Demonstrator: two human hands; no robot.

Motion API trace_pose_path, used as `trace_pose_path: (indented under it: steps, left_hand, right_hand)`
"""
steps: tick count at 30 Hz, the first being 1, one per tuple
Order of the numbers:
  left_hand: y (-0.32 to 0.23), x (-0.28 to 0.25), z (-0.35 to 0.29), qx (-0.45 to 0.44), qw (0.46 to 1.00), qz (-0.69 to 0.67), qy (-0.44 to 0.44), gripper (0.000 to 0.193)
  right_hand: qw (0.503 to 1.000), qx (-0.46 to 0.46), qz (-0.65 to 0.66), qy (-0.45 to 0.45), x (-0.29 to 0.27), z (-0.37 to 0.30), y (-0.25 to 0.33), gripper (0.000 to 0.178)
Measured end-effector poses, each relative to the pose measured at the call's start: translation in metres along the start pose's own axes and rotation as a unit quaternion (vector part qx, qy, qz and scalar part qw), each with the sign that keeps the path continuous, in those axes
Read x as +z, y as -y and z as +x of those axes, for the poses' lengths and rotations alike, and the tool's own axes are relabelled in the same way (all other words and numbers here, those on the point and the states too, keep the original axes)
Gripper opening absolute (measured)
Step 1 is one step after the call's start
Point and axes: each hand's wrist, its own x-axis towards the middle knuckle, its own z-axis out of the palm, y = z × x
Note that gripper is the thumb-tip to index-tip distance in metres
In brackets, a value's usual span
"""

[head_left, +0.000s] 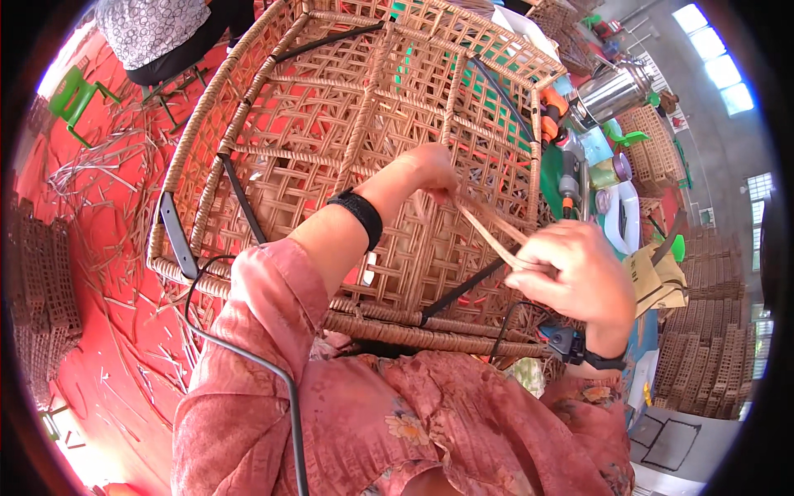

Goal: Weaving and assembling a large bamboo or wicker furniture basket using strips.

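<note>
A large woven rattan frame lies across my lap, tan, with an open lattice, wrapped rods and dark metal bars. My left hand is over the middle of the lattice, its fingers curled down and partly hidden behind the hand. From there a flat tan rattan strip runs to my right hand, looped double between the two. The right hand is closed round the strip above the frame's right side, thumb and fingers pressed together. Both wrists wear black bands.
Loose strips litter the red floor at left, near a green chair and a seated person. To the right stand a shiny metal canister, power tools and a yellowish bag. Stacked woven panels line the far right.
</note>
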Motion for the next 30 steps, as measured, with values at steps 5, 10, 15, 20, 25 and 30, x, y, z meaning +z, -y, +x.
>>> trace_pose_path:
  steps: [5, 10, 15, 20, 25, 30]
  left_hand:
    - [0.005, -0.004, 0.008, 0.023, 0.996, 0.086, -0.016, 0.017]
    - [0.023, -0.010, 0.022, 0.051, 0.987, 0.153, -0.011, 0.013]
    - [0.041, -0.023, 0.021, 0.065, 0.986, 0.154, -0.003, 0.018]
    - [0.041, -0.025, 0.017, 0.039, 0.994, 0.103, 0.025, 0.016]
    - [0.041, -0.028, 0.016, 0.048, 0.991, 0.118, 0.033, 0.016]
    - [0.043, -0.032, 0.017, 0.034, 0.992, 0.112, 0.051, 0.017]
  right_hand:
    - [0.998, -0.061, 0.011, 0.027, -0.070, -0.023, 0.050, 0.018]
    - [0.802, -0.485, 0.345, 0.051, -0.074, -0.036, 0.038, 0.017]
    - [0.802, 0.108, 0.571, -0.136, 0.001, 0.048, -0.015, 0.024]
    - [0.942, 0.246, 0.220, -0.068, 0.120, 0.118, -0.103, 0.026]
    - [0.837, 0.336, 0.425, -0.079, 0.169, 0.122, -0.148, 0.019]
    - [0.800, 0.392, 0.445, -0.088, 0.153, 0.128, -0.131, 0.014]
